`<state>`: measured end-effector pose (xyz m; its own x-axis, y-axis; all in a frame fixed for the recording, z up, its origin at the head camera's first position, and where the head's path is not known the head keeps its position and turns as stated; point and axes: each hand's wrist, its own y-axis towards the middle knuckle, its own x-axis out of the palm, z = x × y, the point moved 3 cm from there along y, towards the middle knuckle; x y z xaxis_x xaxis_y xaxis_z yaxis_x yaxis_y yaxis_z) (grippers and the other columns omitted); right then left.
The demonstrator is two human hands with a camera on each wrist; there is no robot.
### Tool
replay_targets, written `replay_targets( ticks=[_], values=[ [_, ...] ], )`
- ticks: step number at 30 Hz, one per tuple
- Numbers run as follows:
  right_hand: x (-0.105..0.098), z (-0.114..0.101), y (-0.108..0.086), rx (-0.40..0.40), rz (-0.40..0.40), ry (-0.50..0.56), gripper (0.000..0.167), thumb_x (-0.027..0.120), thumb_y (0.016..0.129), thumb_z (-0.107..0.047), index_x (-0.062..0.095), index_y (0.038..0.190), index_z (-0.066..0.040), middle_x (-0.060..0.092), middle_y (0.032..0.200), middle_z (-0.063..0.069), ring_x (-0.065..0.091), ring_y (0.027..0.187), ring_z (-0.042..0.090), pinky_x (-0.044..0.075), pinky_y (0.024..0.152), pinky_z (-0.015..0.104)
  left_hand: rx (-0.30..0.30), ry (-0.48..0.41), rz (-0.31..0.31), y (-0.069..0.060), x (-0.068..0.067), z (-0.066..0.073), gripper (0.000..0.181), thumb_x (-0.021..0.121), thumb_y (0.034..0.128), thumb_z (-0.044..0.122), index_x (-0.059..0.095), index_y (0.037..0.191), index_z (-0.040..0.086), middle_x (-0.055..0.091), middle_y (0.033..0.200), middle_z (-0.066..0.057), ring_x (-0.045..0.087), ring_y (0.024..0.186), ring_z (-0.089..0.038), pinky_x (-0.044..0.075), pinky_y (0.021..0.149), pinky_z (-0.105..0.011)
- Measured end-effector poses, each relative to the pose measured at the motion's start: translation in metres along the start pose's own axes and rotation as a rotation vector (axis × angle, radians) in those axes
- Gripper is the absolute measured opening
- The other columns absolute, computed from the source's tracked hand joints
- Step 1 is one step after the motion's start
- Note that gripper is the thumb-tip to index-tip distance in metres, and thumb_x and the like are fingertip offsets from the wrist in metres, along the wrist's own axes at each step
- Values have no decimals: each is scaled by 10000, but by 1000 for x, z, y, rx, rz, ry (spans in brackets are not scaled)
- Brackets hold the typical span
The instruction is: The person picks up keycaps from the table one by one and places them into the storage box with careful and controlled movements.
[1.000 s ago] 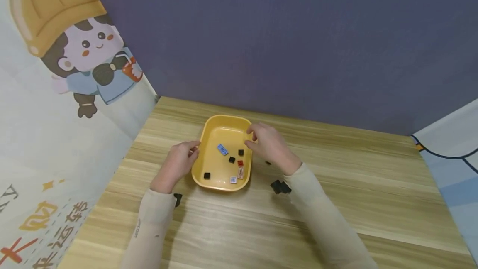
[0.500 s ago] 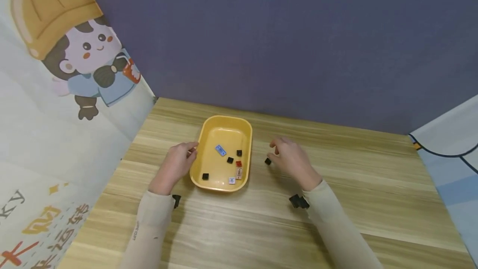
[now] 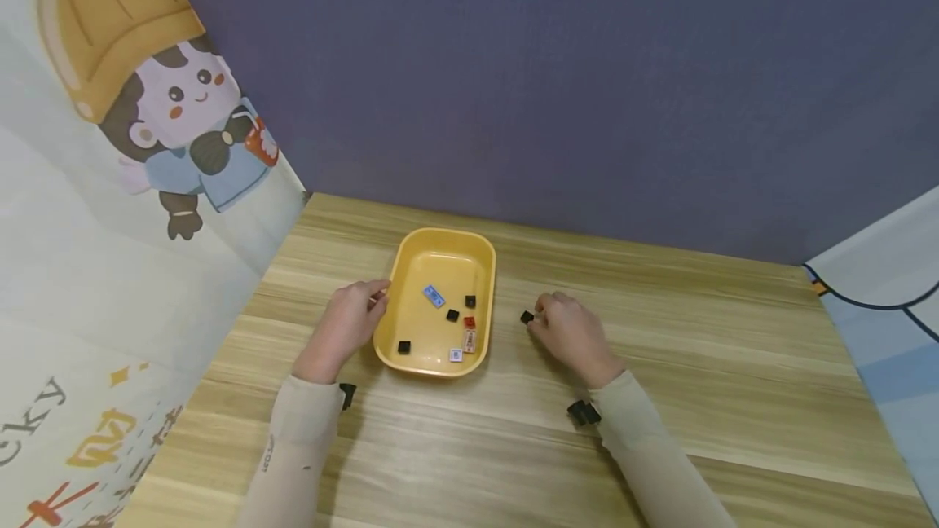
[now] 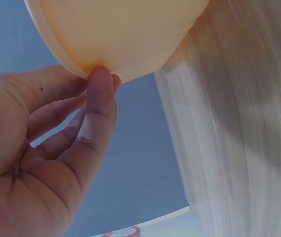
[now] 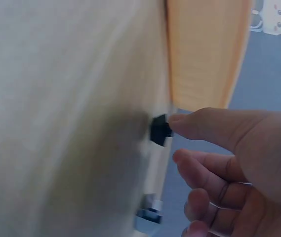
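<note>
A yellow tray (image 3: pixel 435 371) stands on the wooden table in the head view. My left hand (image 3: pixel 343 326) pinches its left rim between thumb and fingers, plain in the left wrist view, where the hand (image 4: pixel 56 143) meets the tray (image 4: pixel 125 34). Right of the tray lies a small black block (image 3: pixel 526 317). My right hand (image 3: pixel 575 339) is beside it. In the right wrist view the thumb tip is at the black block (image 5: pixel 159 130), while the fingertips (image 5: pixel 182 157) stay apart from it. Whether the thumb touches it, I cannot tell.
Inside the tray lie a blue tile (image 3: pixel 434 296), a red block (image 3: pixel 469 322), a beige piece (image 3: pixel 469 341), a white piece (image 3: pixel 456 355) and several black blocks (image 3: pixel 404 347). A dark wall (image 3: pixel 557 104) rises behind the table (image 3: pixel 697 365). A blurred grey-blue object (image 5: pixel 148 219) shows in the right wrist view.
My right hand has moved from the tray's right rim rightward and down to the black block on the table. My left hand stays at the left rim.
</note>
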<state>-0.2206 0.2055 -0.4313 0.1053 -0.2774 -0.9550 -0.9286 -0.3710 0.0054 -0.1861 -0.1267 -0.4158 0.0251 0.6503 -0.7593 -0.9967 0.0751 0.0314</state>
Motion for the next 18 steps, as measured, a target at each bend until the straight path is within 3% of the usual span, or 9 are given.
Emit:
replay_targets(
  ticks=[6, 18],
  values=[
    [10, 1, 0, 31, -22, -20, 232, 763, 892, -241, 671, 979, -46, 573, 812, 13, 556, 704, 159, 527, 598, 345, -1, 2, 2, 0, 0, -1, 323, 612, 978, 14, 621, 1290, -70, 690, 1004, -171, 663, 870, -254, 588, 701, -329],
    [10, -2, -1, 36, 21, -20, 178, 756, 889, -183, 680, 968, -42, 585, 801, 19, 560, 688, 158, 524, 579, 344, 10, 4, 13, -1, 0, -1, 319, 616, 975, 16, 627, 1284, -65, 692, 993, -160, 662, 857, -248, 587, 681, -321]
  ],
)
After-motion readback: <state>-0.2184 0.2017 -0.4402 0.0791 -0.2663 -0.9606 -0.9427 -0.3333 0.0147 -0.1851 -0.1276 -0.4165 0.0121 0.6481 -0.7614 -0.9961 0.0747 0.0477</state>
